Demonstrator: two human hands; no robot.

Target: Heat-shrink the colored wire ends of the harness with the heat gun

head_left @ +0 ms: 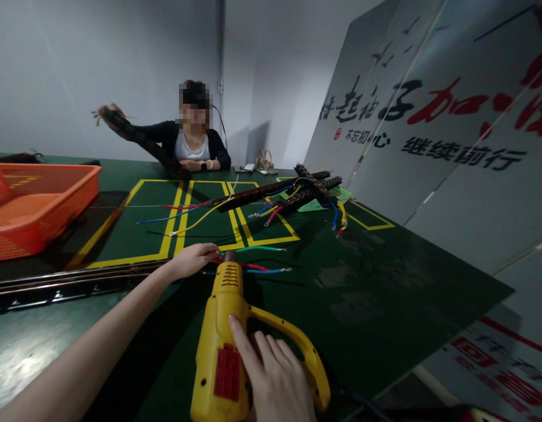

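Note:
My right hand (pixel 282 375) is around a yellow heat gun (pixel 227 299), its index finger stretched along the body. The nozzle points away from me, towards colored wires. My left hand (pixel 194 261) is closed near the nozzle, its fingertips pinching the wires where they leave a long black harness (pixel 86 278). Beyond the nozzle a green wire (pixel 262 249) and a blue wire (pixel 268 271) reach to the right with metal lugs at their ends. Short red wire (pixel 253 266) shows between them. What lies under my left fingers is partly hidden.
Several dark harnesses (pixel 280 187) with colored wires lie piled at the far right of the green table (pixel 385 293). An orange basket (pixel 42 217) stands at left. Across the table, a person (pixel 194 135) raises a dark harness (pixel 143 143). Yellow tape (pixel 165 256) marks the tabletop.

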